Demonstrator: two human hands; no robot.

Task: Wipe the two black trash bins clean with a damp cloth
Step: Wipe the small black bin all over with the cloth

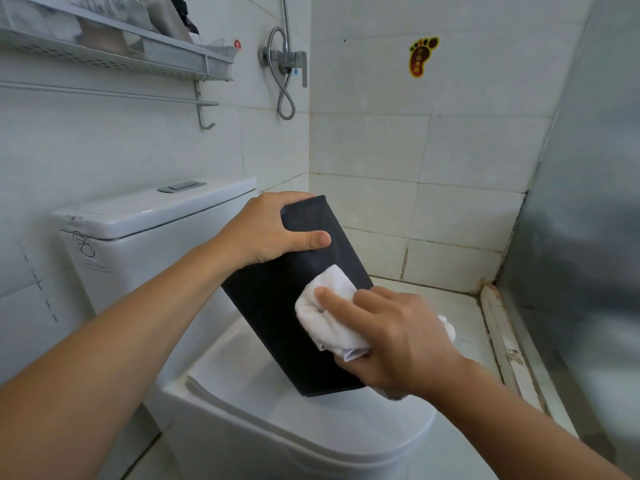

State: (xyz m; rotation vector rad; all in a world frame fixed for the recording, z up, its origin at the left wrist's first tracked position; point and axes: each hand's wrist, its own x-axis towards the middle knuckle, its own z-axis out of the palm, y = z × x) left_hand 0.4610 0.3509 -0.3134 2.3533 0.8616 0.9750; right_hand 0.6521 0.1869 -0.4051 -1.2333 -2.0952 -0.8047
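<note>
While the black bin (pixel 277 317) sits tilted with its lower end on the closed toilet lid (pixel 277 420), my left hand (pixel 266 230) grips its upper end, fingers wrapped over the edge, thumb flat on the face. My right hand (pixel 391 337) holds the bunched white cloth (pixel 325 313), fingers curled around it, against the bin's side. I only see one bin.

Left hand (pixel 273 230) grips the black bin (pixel 277 306), thumb across its face; right hand (pixel 391 337) presses a bunched white cloth (pixel 332 306) against it.
</note>
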